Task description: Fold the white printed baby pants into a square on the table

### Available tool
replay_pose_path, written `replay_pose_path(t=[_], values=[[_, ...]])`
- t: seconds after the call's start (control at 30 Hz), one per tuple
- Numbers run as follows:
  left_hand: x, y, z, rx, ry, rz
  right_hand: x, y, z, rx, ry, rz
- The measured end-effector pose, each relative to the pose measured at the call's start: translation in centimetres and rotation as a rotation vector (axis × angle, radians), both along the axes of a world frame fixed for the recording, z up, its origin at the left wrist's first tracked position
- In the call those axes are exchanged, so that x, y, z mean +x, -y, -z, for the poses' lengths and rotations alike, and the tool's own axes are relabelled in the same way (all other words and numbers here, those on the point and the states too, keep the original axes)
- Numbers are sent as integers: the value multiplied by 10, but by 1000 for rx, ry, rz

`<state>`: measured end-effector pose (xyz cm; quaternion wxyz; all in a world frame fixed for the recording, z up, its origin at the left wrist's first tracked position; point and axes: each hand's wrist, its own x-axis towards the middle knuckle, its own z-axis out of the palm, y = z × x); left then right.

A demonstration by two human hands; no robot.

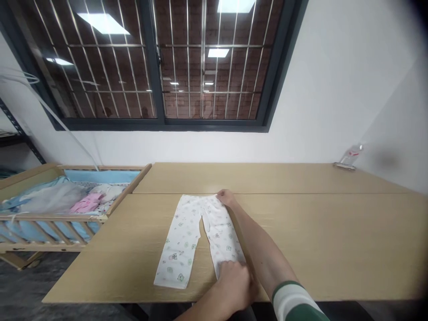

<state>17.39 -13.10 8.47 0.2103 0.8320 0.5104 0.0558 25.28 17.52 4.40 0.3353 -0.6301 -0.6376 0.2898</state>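
Observation:
A pair of small white baby pants [180, 238] with a green and grey print lies flat on the wooden table [321, 240], waistband away from me and legs spread apart. My right hand [226, 197] reaches over to the right corner of the waistband and pinches the fabric there. Close to the table's front edge, my left hand [236, 281] is closed on the hem end of the right pant leg and hides that hem. The other leg lies loose on the left, its hem fully visible.
At the left stands a wooden crib [110, 211] with blue lining, holding bedding and a pink cloth [87, 202]. A clear plastic bag [351, 154] sits at the table's back right corner. Behind the table is a white wall with a barred window [160, 125].

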Motion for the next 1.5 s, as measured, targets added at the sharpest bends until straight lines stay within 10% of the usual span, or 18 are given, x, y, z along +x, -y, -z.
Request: replay_pose_path(t=[0.5,0.87,1.5], values=[[-118,40,-1,-55,812,-547,-91,0,-49,40,-95,-76],[-207,60,33,104,488,-729,-167,16,-27,54,113,-153],[-227,68,52,26,-57,-690,-201,32,-16,101,323,-251]])
